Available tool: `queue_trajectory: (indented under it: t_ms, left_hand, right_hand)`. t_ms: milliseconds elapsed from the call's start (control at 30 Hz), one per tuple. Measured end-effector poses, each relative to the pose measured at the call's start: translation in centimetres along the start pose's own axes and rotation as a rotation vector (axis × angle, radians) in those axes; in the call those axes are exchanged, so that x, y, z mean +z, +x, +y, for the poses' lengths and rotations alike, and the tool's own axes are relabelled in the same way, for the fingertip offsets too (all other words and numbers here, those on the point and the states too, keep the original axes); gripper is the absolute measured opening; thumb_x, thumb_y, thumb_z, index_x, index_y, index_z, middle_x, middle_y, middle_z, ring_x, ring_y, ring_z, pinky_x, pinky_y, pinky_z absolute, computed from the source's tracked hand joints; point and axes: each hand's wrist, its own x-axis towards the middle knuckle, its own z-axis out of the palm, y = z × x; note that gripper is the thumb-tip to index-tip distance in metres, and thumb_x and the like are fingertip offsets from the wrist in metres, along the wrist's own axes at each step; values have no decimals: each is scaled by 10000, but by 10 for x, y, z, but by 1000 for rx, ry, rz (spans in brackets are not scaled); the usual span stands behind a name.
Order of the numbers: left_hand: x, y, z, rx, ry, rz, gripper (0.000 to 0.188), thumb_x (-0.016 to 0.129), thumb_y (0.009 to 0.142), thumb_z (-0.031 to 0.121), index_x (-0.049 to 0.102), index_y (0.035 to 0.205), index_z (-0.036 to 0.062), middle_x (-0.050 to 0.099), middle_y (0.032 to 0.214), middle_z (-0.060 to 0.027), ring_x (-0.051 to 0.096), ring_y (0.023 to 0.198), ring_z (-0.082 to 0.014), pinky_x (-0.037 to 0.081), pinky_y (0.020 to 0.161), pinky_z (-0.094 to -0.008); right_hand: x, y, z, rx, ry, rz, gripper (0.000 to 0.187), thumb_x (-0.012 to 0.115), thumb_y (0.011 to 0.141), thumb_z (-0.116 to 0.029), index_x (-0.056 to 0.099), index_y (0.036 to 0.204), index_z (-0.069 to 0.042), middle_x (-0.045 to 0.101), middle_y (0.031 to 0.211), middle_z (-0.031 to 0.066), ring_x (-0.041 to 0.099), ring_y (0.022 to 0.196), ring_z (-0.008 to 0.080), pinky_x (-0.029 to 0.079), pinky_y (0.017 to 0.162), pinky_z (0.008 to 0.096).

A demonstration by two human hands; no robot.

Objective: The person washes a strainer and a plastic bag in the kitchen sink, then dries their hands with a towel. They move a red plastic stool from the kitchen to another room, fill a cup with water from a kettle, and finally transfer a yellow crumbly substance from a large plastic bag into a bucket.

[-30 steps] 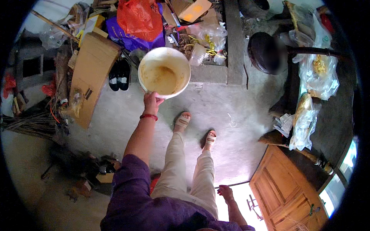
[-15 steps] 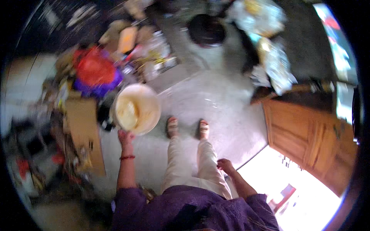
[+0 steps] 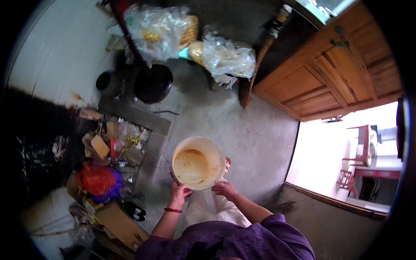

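In front of my body I hold a white plastic bucket (image 3: 213, 157), tilted so that I look into it. Its inner wall and bottom carry yellow-brown stains. My left hand (image 3: 179, 192), with a red bangle at the wrist, grips the bucket's near left side; some of its fingers are hidden beneath. On the near right side, my right hand (image 3: 225, 190) has its fingers curled against the rim.
Left of me lies a heap of litter with a red plastic bag (image 3: 96, 179) and cardboard (image 3: 121, 223). Ahead stand a dark round lidded pot (image 3: 154, 84) and clear plastic bags (image 3: 229, 56). A broom (image 3: 260, 60) leans near the open wooden door (image 3: 329, 82); a bright doorway is at right.
My view has turned to the right. The bucket has come from my left side to the front of my body, and my right hand has risen from beside my leg to its rim.
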Motion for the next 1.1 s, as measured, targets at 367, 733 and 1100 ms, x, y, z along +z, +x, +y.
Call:
queue_trajectory:
  t_ms: [367,733,1100]
  left_hand:
    - [212,67,23,-80,385,-281,287,559,747,85,457,1013,52,537,944,-87,582,775,-191,526,628,-324]
    - [337,244,185,296,1085,-96,867,663,674,390,227,1262,-76,352,1259,-244,365,1166,-306,341,931,-365]
    - [513,437,383,464,777,251,1133,691,575,528,64,1300,-77,270,1302,-271,296,1213,-332,257,986,-358]
  right_hand:
    - [-138,-10,-84,-191,448,244,207,496,728,-98,545,910,-14,608,827,109,594,764,208,464,643,302]
    - [-247,15,-122,-227,605,774,108,492,667,-81,515,675,24,564,600,132,549,454,195,380,378,238]
    - [-277,-2,-134,-19,868,1064,98,497,648,-57,500,693,30,505,554,95,465,384,176,363,347,245]
